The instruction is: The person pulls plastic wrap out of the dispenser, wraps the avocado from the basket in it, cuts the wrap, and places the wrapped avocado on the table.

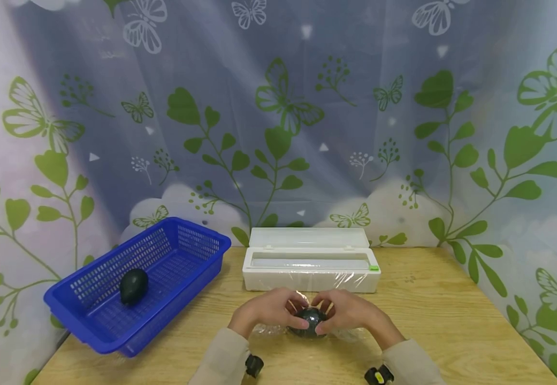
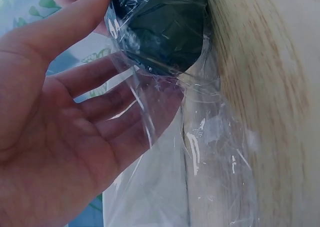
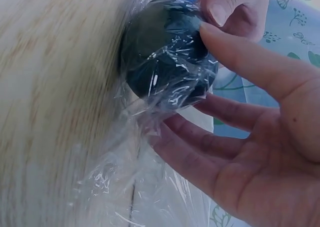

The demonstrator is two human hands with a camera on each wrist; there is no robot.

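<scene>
A dark green avocado [image 1: 313,322], covered in clear cling film [image 2: 215,142], rests on the table near its front. From one side my left hand [image 1: 278,311] holds it, with the thumb on top and the fingers on the far side, behind the film. My right hand [image 1: 348,311] grips the opposite side, its thumb [image 3: 245,57] pressing the wrapped surface. Loose film spreads out on both sides of the avocado and toward the white cling film box [image 1: 307,282], which stands just behind the hands with its lid raised.
To the left is a blue plastic basket [image 1: 172,310] with a second, unwrapped avocado [image 1: 134,287] inside. A film roll [image 1: 307,263] lies in the white box, which has a green piece at its right end. A patterned curtain [image 1: 355,133] hangs behind the wooden table [image 1: 451,321].
</scene>
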